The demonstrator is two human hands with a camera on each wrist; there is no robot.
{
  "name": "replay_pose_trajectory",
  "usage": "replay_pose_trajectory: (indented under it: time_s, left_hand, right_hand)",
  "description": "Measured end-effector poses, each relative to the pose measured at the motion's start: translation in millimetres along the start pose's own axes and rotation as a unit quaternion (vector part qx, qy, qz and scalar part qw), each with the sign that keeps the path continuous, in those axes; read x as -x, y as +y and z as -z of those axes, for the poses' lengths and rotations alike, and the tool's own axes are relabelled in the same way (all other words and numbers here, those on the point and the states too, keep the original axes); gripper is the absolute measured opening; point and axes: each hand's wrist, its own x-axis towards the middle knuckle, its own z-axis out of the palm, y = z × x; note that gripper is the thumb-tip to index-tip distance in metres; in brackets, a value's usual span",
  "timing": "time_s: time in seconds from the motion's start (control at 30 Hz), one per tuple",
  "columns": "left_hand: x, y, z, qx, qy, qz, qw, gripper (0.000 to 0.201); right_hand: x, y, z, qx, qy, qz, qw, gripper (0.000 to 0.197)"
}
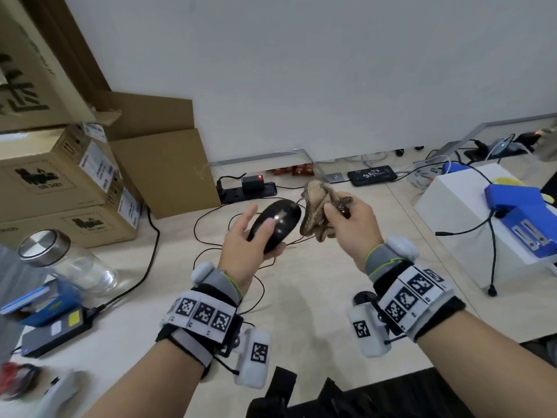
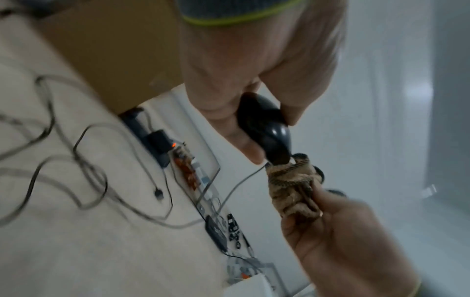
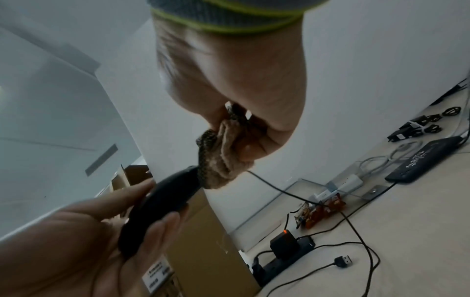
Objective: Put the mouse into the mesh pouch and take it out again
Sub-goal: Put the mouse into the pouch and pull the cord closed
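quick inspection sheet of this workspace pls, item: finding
surface: pale desk, wall behind.
job's things: black mouse at the bunched mesh pouch; nose at its mouth, body outside.
clutter: cardboard boxes, glass jar, white box with blue device.
hands: left hand grips mouse; right hand grips pouch.
cables: mouse cord looped on desk; power strip.
surroundings: nothing seen beyond the wall.

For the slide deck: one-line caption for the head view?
Left hand holds the mouse with its nose at the bunched pouch gripped by the right hand.
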Motion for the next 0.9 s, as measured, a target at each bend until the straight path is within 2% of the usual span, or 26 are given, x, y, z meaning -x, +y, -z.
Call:
replay_pose_trajectory:
  time_s: [0.07, 0.17, 0.27, 0.33, 0.4, 0.5, 0.53, 0.6, 0.67, 0.73, 0.8, 0.9]
  left_hand:
    - [2, 6, -4, 0.146, -0.029, 0.087, 0.985, 0.036]
    - [7, 13, -9, 0.165, -0.065, 0.15, 0.973, 0.026]
    - [7, 11, -17, 0.1, -0.073, 0.137, 0.983, 0.028]
    - [5, 9, -22, 0.093, -0.054, 0.12, 0.987, 0.035]
    - [2, 10, -25, 0.088, -0.016, 0.112, 0.99, 0.04]
    - [-4, 13, -25, 0.078, 0.008, 0.11, 0.991, 0.04]
    - [-4, 13, -25, 0.061, 0.002, 0.102, 0.993, 0.039]
    - [-1, 14, -24, 0.021, -0.029, 0.079, 0.996, 0.035]
    - [4, 12, -23, 0.001, -0.08, 0.06, 0.995, 0.033]
    - [9, 9, -21, -0.014, -0.105, 0.042, 0.993, 0.032]
    - [11, 8, -22, -0.006, -0.087, 0.04, 0.995, 0.032]
    - [4, 4, -23, 0.013, -0.018, 0.06, 0.998, 0.03]
  right_hand:
    - [9, -13, 0, -0.098, -0.048, 0.003, 0.994, 0.014]
    - [19, -19, -9, -0.146, -0.083, 0.027, 0.985, 0.016]
    - [18, -8, -22, -0.047, -0.018, 0.065, 0.997, 0.01]
    - [26, -3, -31, 0.021, 0.018, 0.111, 0.993, 0.002]
    - [42, 1, -37, 0.034, -0.017, 0.152, 0.988, 0.013]
    - [55, -2, -36, 0.038, -0.119, 0.195, 0.973, 0.029]
    - [48, 0, -34, 0.062, -0.107, 0.203, 0.971, 0.028]
    - [31, 3, -31, 0.08, -0.041, 0.183, 0.979, 0.024]
    - [14, 6, -31, 0.043, 0.026, 0.127, 0.991, 0.018]
    - [8, 8, -34, 0.022, 0.061, 0.087, 0.994, 0.012]
    - [16, 11, -42, 0.04, 0.048, 0.116, 0.991, 0.011]
    - [43, 12, -54, 0.051, -0.019, 0.199, 0.979, 0.014]
